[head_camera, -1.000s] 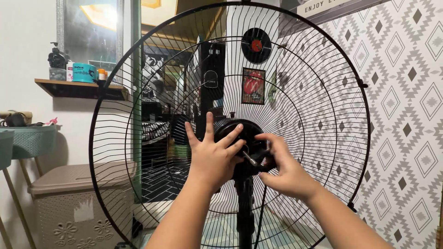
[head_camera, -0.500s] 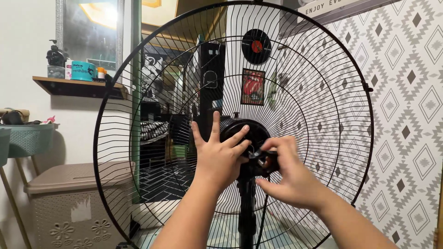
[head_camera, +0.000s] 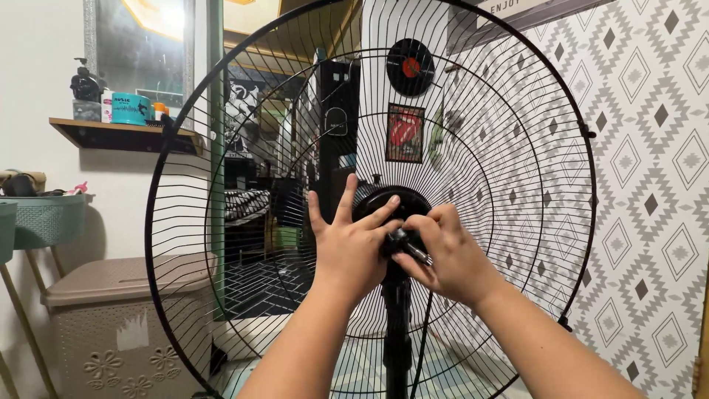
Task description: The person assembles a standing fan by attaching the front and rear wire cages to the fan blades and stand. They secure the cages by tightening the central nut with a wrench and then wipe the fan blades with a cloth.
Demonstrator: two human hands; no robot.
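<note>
A large round wire fan guard (head_camera: 221, 148) fills most of the view, standing upright on a black pole (head_camera: 396, 332) with no blades fitted. Behind it on the right is a wall with a grey diamond pattern (head_camera: 650, 148). On the left stand a beige lidded hamper (head_camera: 111, 318), a green basket (head_camera: 48, 222) on thin legs, and a wooden shelf (head_camera: 118, 133) with a teal tub and small bottles on it.

At the centre of the guard sits the black motor hub (head_camera: 384, 203). The left hand (head_camera: 347, 244) lies flat against the hub and the wires beside it, fingers spread wide and gripping nothing. The right hand (head_camera: 447, 255) is curled, its fingertips pinched around the small metal shaft (head_camera: 410, 247) that sticks out of the hub toward the person. The two hands nearly touch at the shaft.
</note>
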